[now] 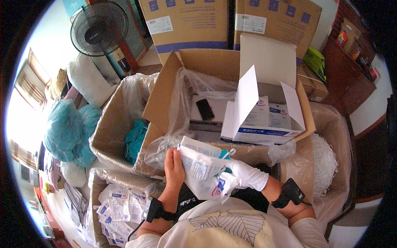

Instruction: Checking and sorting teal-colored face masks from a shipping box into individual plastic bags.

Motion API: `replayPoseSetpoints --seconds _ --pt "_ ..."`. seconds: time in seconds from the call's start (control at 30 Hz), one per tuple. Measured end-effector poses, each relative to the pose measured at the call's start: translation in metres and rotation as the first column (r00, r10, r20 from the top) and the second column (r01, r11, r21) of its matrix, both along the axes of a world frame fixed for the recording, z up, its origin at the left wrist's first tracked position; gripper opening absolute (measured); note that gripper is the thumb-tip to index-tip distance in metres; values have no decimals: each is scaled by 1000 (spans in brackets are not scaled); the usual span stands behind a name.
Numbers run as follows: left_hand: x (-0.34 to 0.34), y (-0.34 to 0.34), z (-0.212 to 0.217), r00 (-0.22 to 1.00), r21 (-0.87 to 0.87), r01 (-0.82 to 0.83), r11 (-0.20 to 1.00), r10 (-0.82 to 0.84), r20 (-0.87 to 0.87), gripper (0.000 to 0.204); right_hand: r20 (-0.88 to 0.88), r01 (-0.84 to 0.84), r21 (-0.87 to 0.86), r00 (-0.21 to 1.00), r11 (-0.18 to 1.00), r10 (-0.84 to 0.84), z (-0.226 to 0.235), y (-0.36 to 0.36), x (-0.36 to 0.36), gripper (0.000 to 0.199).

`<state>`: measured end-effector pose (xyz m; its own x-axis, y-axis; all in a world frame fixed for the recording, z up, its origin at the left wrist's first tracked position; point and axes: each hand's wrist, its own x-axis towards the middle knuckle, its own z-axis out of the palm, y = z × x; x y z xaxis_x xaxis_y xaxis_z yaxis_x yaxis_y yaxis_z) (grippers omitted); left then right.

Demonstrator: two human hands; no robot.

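Observation:
My bare left hand (174, 168) is closed on the left edge of some white printed pouches (201, 170), held in front of my chest. My right hand (247, 173), in a white glove, is closed at their right side. Teal folded face masks (225, 154) with a white ear loop show between the pouches and the glove. The glove and pouches hide my right fingertips and how far the masks sit inside. Beyond my hands stands an open white carton (264, 133) with similar pouches upright in it.
The white carton sits in a plastic-lined cardboard box (165, 111) with a black phone (204, 110). Left are a box of teal masks (136, 142) and a box of loose pouches (120, 206). At right lies a heap of white strands (324, 165). A fan (99, 29) stands far left.

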<state>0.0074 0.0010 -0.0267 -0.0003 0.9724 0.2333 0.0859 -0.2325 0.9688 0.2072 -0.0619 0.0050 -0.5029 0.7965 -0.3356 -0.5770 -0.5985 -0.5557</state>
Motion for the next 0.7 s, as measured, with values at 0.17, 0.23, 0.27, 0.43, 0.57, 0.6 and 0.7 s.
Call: replayPoseSetpoints --seconds 0.17,0.23,0.27,0.43,0.57,0.6,0.7 --pt "5 -1 0 998 -97 49 994 -46 31 22 -62 -53 -203 997 978 41 6 2 -11 34" --pt "13 -5 8 989 -32 22 999 -26 -143 22 -223 -103 -127 972 987 73 -32 -1 -5 36" --pt "15 -7 16 970 4 9 1000 -8 -244 22 -181 -76 -110 982 991 55 -41 -2 -3 37" --pt "-3 3 12 951 -9 -66 998 60 -304 20 693 -334 458 715 824 -95 -10 2 10 28" --pt "-20 9 13 943 36 -186 982 189 -275 22 872 -472 487 220 735 -437 4 2 23 22" --pt "-26 11 14 935 58 -224 973 231 -267 22 846 -409 529 178 744 -503 5 1 28 23" --pt "-62 15 8 917 47 -337 940 339 -208 21 774 -120 623 234 773 -588 20 -1 31 25"
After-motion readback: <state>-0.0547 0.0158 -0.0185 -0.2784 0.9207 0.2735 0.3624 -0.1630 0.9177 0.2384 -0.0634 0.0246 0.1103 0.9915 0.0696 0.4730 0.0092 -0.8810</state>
